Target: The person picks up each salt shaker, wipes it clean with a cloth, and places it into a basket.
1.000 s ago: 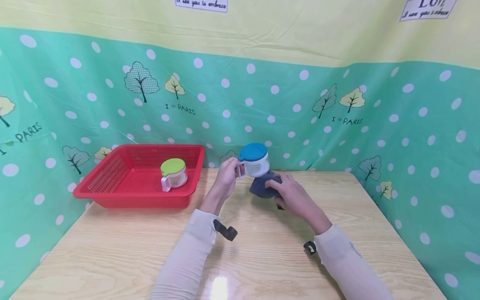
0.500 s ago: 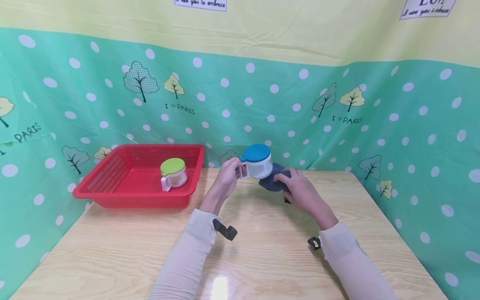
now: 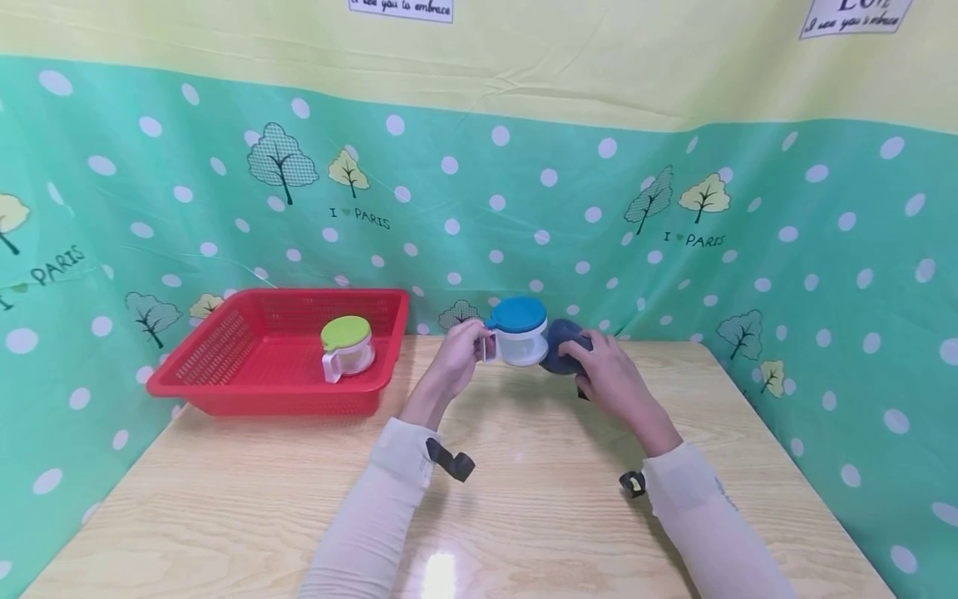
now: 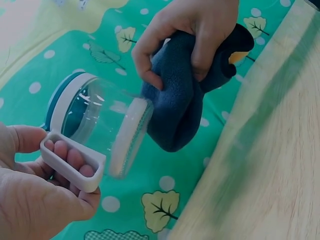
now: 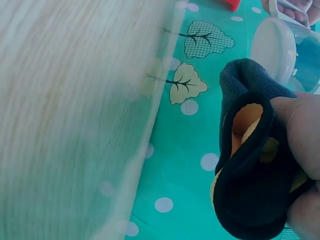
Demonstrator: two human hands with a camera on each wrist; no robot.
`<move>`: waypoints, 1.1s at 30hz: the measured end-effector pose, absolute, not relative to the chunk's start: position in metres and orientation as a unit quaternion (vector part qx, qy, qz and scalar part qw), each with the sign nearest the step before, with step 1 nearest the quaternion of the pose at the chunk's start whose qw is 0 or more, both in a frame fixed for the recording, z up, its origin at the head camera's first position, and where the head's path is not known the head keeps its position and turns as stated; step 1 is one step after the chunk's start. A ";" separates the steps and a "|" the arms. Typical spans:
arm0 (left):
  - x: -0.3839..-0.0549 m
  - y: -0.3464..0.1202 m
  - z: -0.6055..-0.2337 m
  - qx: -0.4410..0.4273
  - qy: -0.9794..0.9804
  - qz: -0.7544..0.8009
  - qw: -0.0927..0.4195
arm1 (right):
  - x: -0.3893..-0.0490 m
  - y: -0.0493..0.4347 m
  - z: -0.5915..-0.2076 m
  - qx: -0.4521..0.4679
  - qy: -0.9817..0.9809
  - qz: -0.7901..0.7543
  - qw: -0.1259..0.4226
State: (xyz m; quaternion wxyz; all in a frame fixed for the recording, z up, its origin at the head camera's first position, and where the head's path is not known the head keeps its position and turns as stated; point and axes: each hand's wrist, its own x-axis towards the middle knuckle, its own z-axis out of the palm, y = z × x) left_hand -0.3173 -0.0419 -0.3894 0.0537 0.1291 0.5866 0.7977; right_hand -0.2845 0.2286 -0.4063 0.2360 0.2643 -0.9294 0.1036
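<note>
My left hand point(image 3: 456, 356) grips the white handle of a clear jar point(image 3: 521, 346) with a blue lid, held above the table. The left wrist view shows the fingers passing through the handle point(image 4: 74, 175). My right hand point(image 3: 617, 381) pinches a bunched dark blue cloth point(image 3: 557, 339) at the jar's right side. In the left wrist view, the cloth point(image 4: 172, 107) meets the edge of the jar's white base. Its folds open to an orange-yellow inner face in the right wrist view, where the thumb and fingers point(image 5: 305, 132) press into it. A similar jar with a green lid point(image 3: 348, 332) stands inside the red basket.
The red plastic basket point(image 3: 262, 401) with perforated walls sits at the back left of the wooden table point(image 3: 516, 507). A green and yellow printed curtain point(image 3: 539, 208) hangs close behind and along both sides.
My right hand has moved the cloth from below the jar up and around to its right side. The jar has shifted slightly right and down. My left forearm stays nearly still.
</note>
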 end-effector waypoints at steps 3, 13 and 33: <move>-0.318 -0.043 -0.389 0.130 0.591 0.794 0.060 | -0.285 0.229 -0.405 0.266 -0.927 0.094 0.247; -0.321 -0.044 -0.392 0.136 0.634 0.758 0.074 | -0.286 0.228 -0.403 0.270 -0.921 0.057 0.276; -0.322 -0.045 -0.397 0.113 0.654 0.745 0.067 | -0.280 0.222 -0.399 0.267 -0.920 0.047 0.283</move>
